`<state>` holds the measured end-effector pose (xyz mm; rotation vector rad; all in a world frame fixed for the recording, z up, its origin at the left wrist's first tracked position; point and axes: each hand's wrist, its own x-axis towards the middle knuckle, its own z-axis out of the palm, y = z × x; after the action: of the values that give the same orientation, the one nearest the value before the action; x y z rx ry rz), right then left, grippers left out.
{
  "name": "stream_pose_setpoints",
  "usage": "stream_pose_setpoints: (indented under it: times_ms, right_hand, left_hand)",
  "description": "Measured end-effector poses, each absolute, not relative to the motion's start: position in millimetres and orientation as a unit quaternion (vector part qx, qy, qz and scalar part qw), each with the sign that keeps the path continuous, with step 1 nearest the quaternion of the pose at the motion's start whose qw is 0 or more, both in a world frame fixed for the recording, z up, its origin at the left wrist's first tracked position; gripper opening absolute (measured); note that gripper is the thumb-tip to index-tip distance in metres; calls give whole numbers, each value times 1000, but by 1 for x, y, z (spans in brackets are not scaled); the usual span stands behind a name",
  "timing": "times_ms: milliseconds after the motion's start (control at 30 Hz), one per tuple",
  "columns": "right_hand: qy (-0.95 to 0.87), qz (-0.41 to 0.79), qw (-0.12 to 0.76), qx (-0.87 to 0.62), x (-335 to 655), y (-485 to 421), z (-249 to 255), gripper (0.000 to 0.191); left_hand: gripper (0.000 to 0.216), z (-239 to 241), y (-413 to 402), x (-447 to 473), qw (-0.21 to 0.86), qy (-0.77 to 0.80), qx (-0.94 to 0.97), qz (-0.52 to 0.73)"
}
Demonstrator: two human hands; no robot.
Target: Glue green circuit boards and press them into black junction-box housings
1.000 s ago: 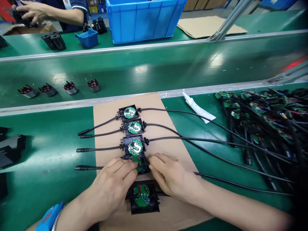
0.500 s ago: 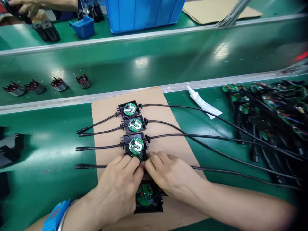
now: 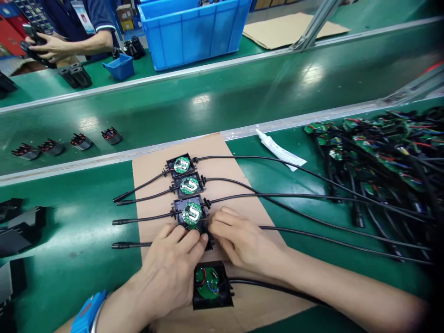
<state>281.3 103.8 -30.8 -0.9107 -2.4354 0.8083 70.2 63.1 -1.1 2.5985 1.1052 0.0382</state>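
The fourth housing [image 3: 208,240] lies on the cardboard sheet [image 3: 152,185] near the worktop [image 3: 69,240] front edge. Left hand [image 3: 169,273] and right hand [image 3: 243,243] meet over it from opposite sides, fingers pinched narrow on it. Its cable [image 3: 132,245] runs left-right, crosswise to the fingers.

The fourth housing [image 3: 200,228] in the row is almost fully covered by the fingertips of the left hand [image 3: 169,273] and the right hand [image 3: 243,243]; whether the hands grip it or only press on it cannot be told. The pile of boards and cables [image 3: 388,152] at the right is blurred and cut by the edge. The black parts [image 3: 21,226] on the counter at the left are cut off too. The blue crate [image 3: 194,32] loses its top. The print on the white tube [image 3: 279,150] is too small to read.
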Motion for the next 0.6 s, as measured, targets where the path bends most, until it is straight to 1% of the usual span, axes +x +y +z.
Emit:
stream_pose_setpoints:
  times_ms: [100,167,233,300,367,433,500,600]
  right_hand:
    - [-885,314,169,-301,289,113,-18,25]
    - [-886,299,176,-308,294,125,-14,21]
    - [-885,247,198,-342,297,139,-18,19]
    - [-887,196,204,-364,297,150,-27,19]
    - [-890,182,201,-366,296,153,-34,17]
    - [-889,188,208,-363,297,147,-30,18]
    - [-891,188,206,-359,297,136,-15,20]
    - [-906,166,171,-350,293,124,15,24]
  left_hand:
    - [49,1,61,61,180,380,901,102]
    - [45,-1,67,49,171,404,877,197]
    - [37,-6,79,35,133,464,843,237]
    - [21,-11,92,24,108,514,826,205]
    - [7,-14,100,17,118,528,825,165]
    - [9,-11,100,15,156,523,820,169]
    - [13,-4,95,15,200,518,810,188]
    - [17,7,88,17,219,514,809,184]
